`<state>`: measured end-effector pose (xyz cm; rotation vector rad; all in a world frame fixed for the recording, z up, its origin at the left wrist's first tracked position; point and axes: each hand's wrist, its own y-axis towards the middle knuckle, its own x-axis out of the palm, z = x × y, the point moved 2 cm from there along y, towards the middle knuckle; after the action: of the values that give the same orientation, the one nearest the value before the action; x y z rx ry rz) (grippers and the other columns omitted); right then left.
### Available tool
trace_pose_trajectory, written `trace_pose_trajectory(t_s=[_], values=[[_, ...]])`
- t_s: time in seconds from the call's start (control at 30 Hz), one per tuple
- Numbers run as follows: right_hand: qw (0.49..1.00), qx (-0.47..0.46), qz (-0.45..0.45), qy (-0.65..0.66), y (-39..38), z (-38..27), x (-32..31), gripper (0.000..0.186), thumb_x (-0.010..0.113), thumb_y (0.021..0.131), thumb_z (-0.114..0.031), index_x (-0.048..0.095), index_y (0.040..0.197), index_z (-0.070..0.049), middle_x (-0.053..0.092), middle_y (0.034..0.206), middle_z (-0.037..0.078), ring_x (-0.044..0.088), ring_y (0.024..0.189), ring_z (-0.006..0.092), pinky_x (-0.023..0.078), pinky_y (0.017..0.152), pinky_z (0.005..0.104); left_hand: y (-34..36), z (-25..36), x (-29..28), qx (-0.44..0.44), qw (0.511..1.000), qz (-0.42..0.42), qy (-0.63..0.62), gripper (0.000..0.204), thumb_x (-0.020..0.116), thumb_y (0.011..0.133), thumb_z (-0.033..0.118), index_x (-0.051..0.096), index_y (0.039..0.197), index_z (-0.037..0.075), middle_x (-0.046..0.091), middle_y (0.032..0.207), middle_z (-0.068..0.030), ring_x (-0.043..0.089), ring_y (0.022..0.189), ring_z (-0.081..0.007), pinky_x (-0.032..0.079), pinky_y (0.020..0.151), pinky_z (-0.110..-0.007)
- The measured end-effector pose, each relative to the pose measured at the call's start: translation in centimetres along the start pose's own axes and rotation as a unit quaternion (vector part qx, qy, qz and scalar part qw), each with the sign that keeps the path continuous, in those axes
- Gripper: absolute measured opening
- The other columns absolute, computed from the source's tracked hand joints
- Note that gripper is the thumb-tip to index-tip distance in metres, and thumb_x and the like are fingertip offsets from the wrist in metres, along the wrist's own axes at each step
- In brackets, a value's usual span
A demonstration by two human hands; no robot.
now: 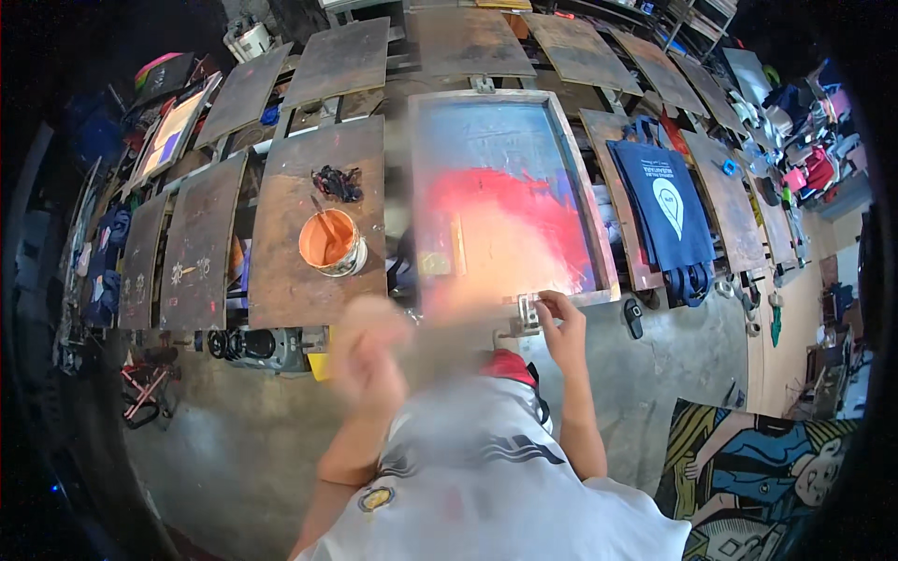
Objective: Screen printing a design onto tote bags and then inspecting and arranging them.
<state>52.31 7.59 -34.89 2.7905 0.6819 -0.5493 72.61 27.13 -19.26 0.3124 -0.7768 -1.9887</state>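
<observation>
A wooden-framed screen lies in front of me, streaked with pink, peach and blue ink, part of it hazed by blur. My right hand grips a metal clamp at the frame's front edge. My left hand is raised left of the frame's lower corner, too smeared to show its fingers or anything in them. On the wooden board to the left stand a white bucket of orange ink with a stick in it and a crumpled dark lump.
Rows of wooden boards surround the screen. A blue printed tote bag lies on the right. A pink metal frame is on the floor at left, a sandal below the boards, a painted figure panel at lower right, and piled fabrics far right.
</observation>
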Motion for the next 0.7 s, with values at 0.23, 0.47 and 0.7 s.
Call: trace_pose_trajectory(t_s=[0.23,0.47,0.7], values=[[1.0,-0.001,0.002,0.022,4.3,7.4,-1.4,0.017,0.065,0.091,-0.008,0.066,0.102,0.004,0.069,0.082,0.01,0.067,0.078,0.0135,0.052,0.071,0.0269,-10.3,-21.0,4.4,-0.139,0.942,-0.132,0.275,0.041,0.053,0.103,0.024,0.052,0.068,0.003,0.053,0.064,-0.0006,0.046,0.06,-0.0078,0.039,0.055,-0.027],[0.993,-0.075,-0.084,-0.028,8.1,3.8,-1.0,0.02,0.062,0.093,-0.012,0.068,0.102,0.004,0.071,0.088,0.012,0.069,0.082,0.0192,0.052,0.07,0.0314,-11.4,-23.3,13.7,-0.269,0.952,-0.144,-0.021,0.042,0.056,0.102,0.031,0.061,0.074,0.0,0.059,0.07,-0.0039,0.055,0.067,-0.0105,0.046,0.066,-0.027],[0.824,0.138,-0.237,0.496,10.2,3.1,-3.6,0.05,0.042,0.105,-0.038,0.058,0.121,0.006,0.066,0.111,0.019,0.065,0.098,0.0254,0.052,0.088,0.0379,-5.9,-15.0,20.5,0.157,0.951,-0.133,0.229,0.088,0.076,0.074,0.065,0.044,0.126,0.001,0.046,0.126,-0.0165,0.051,0.107,-0.0292,0.046,0.09,-0.041]])
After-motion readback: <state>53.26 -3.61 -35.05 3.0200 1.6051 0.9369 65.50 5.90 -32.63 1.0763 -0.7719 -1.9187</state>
